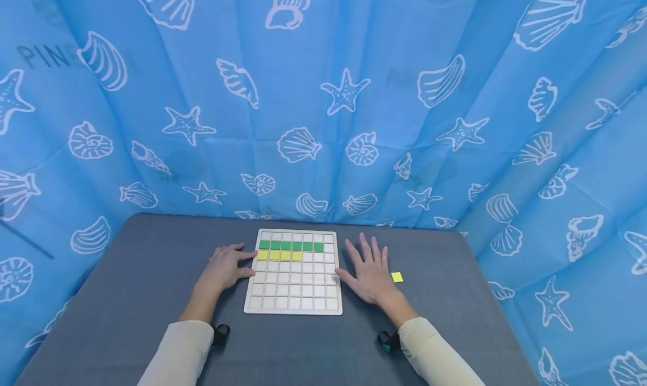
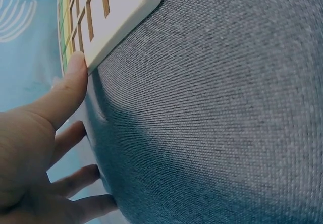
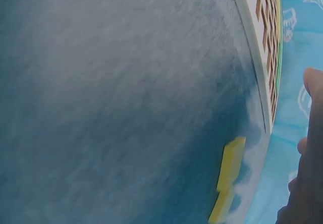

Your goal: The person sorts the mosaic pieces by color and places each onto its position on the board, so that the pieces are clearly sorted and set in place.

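A pale square board (image 1: 293, 304) with a grid of white cells lies on the grey cloth. Near its far side runs a row of several green tiles (image 1: 286, 245), and just below it several yellow tiles (image 1: 274, 255). My left hand (image 1: 225, 267) touches the board's left edge with thumb and index finger, its other fingers loose. In the left wrist view the thumb (image 2: 75, 80) meets the board's edge. On the right, my right hand (image 1: 371, 273) is spread palm down, thumb tip at the board's right edge. Two loose yellow pieces (image 3: 232, 163) appear in the right wrist view, below the board.
One yellow tile (image 1: 397, 277) shows beside the right hand, on the grey-covered table (image 1: 293, 352). A blue curtain (image 1: 323, 122) with white shells and starfish hangs behind the table and along both sides. A dark band with a small device (image 1: 221, 334) sits at each wrist.
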A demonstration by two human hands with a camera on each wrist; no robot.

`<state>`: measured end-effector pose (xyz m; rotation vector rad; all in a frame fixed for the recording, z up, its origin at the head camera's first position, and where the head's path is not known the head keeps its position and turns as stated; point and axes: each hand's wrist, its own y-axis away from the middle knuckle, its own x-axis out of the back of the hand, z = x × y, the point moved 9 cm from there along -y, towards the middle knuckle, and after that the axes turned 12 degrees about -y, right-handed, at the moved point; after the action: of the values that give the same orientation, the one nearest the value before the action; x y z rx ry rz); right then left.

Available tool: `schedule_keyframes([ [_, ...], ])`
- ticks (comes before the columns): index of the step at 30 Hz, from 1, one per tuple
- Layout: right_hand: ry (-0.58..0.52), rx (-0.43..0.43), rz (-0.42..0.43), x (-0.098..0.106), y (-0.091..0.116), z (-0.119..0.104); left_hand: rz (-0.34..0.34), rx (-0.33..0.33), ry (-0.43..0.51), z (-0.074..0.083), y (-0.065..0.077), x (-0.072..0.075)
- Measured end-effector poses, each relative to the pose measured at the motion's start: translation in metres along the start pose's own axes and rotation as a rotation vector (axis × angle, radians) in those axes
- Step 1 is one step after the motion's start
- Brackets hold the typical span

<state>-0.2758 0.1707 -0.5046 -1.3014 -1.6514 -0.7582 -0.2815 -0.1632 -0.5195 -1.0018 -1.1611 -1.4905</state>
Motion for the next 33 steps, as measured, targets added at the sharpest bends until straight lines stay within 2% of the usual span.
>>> schedule_keyframes([
  [18, -0.041, -0.087, 0.032, 0.018, 0.024, 0.054, 0.014, 0.026, 0.005, -0.002, 0.001, -0.006],
  [33, -0.211, -0.108, 0.045, 0.034, 0.046, 0.088, 0.013, 0.011, -0.003, -0.001, -0.001, -0.001],
])
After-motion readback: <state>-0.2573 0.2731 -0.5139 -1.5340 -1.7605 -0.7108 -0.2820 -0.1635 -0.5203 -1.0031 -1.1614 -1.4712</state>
